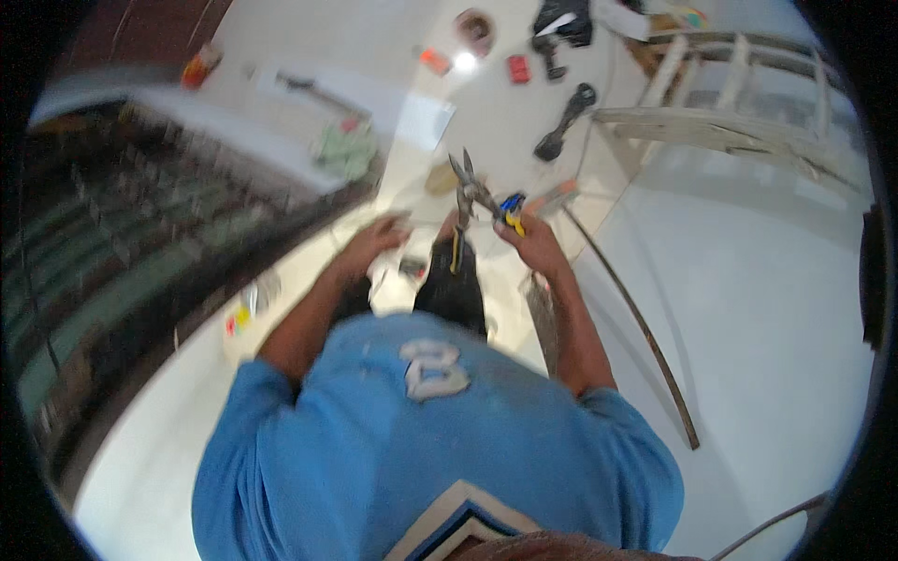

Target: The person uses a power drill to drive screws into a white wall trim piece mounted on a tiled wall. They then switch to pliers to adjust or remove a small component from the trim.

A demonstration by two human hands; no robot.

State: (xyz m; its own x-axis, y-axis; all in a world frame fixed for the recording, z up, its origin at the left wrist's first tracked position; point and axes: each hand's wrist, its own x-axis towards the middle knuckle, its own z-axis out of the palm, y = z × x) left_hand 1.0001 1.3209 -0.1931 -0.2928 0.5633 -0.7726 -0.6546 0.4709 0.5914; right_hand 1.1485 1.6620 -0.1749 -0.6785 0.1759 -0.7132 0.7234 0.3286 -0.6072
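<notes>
My right hand (533, 243) is closed around one handle of a pair of metal snips (474, 192), in front of my body. Their pointed blades aim away from me and stand slightly apart. The handles are spread, with yellow and blue on the gripped one; the other, dark with a yellow edge, hangs free. To the left, my left hand (376, 238) is held in the air with its fingers apart and nothing in it. Motion blurs it slightly, and it does not touch the snips.
A dark slatted frame (178, 234) fills the left side, with a pale green cloth (346, 151) by its far end. A long thin rod (636, 313) slants at right, below a wooden ladder (730, 122). Ahead on the floor are a black tool (565, 122) and a red box (518, 69).
</notes>
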